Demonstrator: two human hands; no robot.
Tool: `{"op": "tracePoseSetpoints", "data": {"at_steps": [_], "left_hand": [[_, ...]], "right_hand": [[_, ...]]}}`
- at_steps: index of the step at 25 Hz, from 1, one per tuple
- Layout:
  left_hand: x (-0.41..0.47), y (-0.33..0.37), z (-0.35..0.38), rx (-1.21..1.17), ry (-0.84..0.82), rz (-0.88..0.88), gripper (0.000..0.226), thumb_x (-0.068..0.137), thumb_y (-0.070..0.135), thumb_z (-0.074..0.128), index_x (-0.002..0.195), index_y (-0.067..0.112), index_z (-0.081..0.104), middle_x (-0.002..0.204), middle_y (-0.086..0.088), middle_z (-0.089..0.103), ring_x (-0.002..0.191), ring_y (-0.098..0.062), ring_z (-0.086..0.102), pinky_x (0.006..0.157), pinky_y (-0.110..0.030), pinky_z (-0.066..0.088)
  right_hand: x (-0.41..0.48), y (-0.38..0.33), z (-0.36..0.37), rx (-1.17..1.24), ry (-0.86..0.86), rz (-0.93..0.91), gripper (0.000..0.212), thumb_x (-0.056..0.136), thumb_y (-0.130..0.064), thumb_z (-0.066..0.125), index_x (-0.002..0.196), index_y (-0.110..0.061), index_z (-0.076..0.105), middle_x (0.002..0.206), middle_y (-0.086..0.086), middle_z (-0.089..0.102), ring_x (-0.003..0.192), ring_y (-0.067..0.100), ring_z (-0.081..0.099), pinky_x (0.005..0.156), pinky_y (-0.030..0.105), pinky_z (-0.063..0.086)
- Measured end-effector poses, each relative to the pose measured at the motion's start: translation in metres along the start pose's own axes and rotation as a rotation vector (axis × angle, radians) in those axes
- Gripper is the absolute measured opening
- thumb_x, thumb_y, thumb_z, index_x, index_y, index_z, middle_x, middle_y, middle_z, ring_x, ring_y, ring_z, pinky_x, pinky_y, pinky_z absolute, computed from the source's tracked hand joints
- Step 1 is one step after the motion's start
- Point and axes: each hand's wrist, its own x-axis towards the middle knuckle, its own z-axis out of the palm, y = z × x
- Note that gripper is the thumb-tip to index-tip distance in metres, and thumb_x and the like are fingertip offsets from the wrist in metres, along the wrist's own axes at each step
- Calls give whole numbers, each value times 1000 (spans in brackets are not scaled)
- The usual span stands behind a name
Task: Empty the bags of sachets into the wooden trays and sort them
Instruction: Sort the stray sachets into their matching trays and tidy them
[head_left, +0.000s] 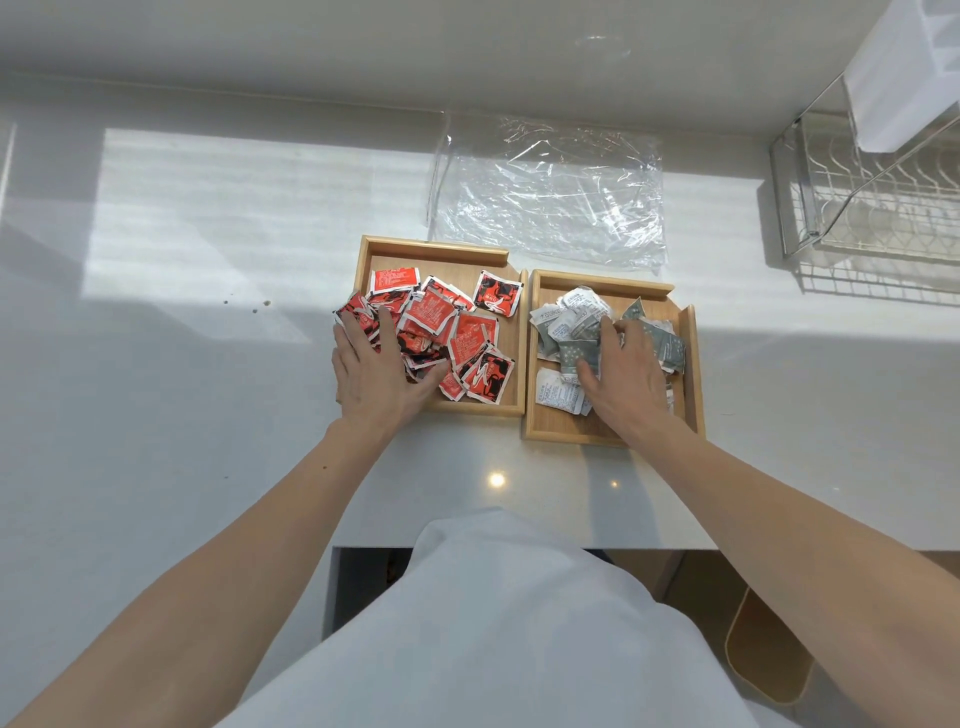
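Two wooden trays stand side by side on the white counter. The left tray (435, 249) holds a heap of several red sachets (457, 332); my left hand (371, 371) lies flat on the heap's left part with fingers spread. The right tray (693, 364) holds several grey and white sachets (571, 322); my right hand (626, 376) rests on them with fingers bent over the pile, thumb at a grey sachet. Whether it grips one is hidden. Behind the trays lies an empty clear plastic bag (550, 192), flat.
A metal dish rack (862, 208) stands at the far right of the counter, with a white object (904, 78) above it. The counter's front edge (519, 545) runs close to my body. A wooden stool (769, 649) sits below at the right.
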Motion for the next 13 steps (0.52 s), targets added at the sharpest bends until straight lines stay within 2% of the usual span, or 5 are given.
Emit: {"op": "tracePoseSetpoints", "data": {"at_steps": [7, 13], "left_hand": [[-5, 14, 10, 50, -80, 156, 102, 85, 72, 45, 156, 17, -4, 161, -26, -8, 148, -44, -8, 119, -52, 5], [-3, 15, 8, 26, -17, 170, 91, 89, 63, 49, 156, 19, 6, 160, -27, 1, 147, -46, -3, 117, -56, 9]], "right_hand": [[-3, 0, 0, -9, -49, 0, 54, 95, -33, 53, 140, -5, 40, 136, 19, 48, 120, 36, 45, 92, 44, 47], [-8, -3, -7, 1, -53, 14, 51, 96, -33, 53, 139, -8, 42, 137, 17, 47, 121, 35, 45, 91, 44, 47]]}}
